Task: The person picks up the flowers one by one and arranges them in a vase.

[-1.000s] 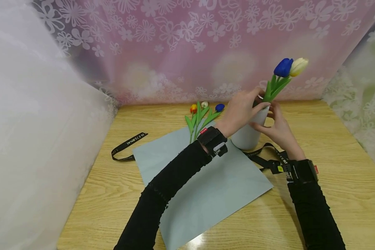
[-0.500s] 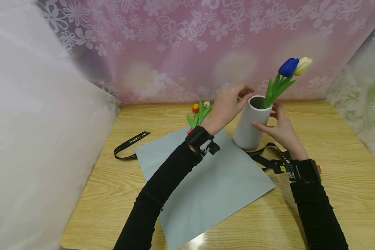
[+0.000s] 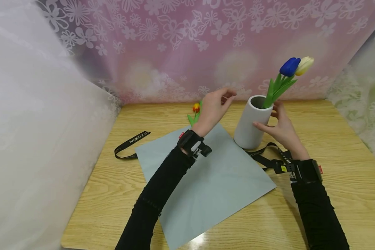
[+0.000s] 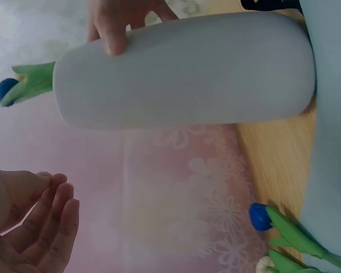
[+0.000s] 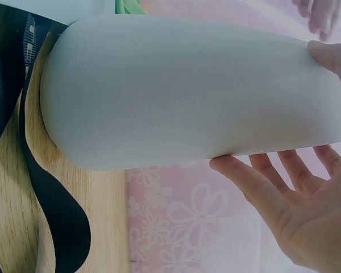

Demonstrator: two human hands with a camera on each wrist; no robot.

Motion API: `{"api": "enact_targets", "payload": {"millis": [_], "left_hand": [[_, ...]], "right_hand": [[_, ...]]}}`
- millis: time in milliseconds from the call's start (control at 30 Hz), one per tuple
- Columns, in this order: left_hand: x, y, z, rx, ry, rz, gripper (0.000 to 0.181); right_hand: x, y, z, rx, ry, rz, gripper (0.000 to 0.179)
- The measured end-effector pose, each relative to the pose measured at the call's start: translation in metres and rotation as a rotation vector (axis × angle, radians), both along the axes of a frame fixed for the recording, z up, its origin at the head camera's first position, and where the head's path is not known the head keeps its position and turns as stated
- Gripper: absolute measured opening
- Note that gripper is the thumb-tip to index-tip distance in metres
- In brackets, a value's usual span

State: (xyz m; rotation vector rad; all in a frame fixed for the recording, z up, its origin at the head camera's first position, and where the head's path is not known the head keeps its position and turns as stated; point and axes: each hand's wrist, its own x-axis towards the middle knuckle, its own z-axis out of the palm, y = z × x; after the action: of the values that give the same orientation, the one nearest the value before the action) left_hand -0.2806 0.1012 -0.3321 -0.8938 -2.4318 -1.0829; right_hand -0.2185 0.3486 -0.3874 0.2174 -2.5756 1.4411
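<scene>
A white vase stands upright at the right of the table. In its mouth lean a blue tulip and a cream tulip with green leaves. My right hand holds the vase from the right side, thumb on the front and fingers behind, as the right wrist view shows too. To the left of the vase, in the air, is my left hand; its fingers are loosely bent and hold nothing. Behind it an orange tulip lies at the sheet's far edge. The left wrist view shows another blue tulip lying there.
A grey-blue sheet covers the middle of the wooden table. A black lettered ribbon lies at its left, and more black strap lies by the vase's base. A pink floral curtain hangs behind.
My left hand has drawn away from the vase's mouth to the left, leaving the blue and cream tulips standing in it. My right hand stays on the vase.
</scene>
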Motion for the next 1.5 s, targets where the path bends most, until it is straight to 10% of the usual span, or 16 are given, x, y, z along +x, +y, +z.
{"api": "enact_targets", "payload": {"millis": [567, 1167, 1500], "left_hand": [[-0.017, -0.026, -0.058, 0.019, -0.120, 0.144, 0.016], [-0.033, -0.044, -0.107, -0.452, -0.336, 0.229, 0.017], [-0.039, -0.046, -0.116, -0.455, -0.401, 0.247, 0.025]], "right_hand": [[0.003, 0.000, 0.001, -0.012, -0.003, 0.015, 0.094], [0.003, -0.002, 0.001, -0.018, 0.005, 0.011, 0.092], [0.002, 0.000, 0.000, 0.017, -0.005, -0.002, 0.093]]}}
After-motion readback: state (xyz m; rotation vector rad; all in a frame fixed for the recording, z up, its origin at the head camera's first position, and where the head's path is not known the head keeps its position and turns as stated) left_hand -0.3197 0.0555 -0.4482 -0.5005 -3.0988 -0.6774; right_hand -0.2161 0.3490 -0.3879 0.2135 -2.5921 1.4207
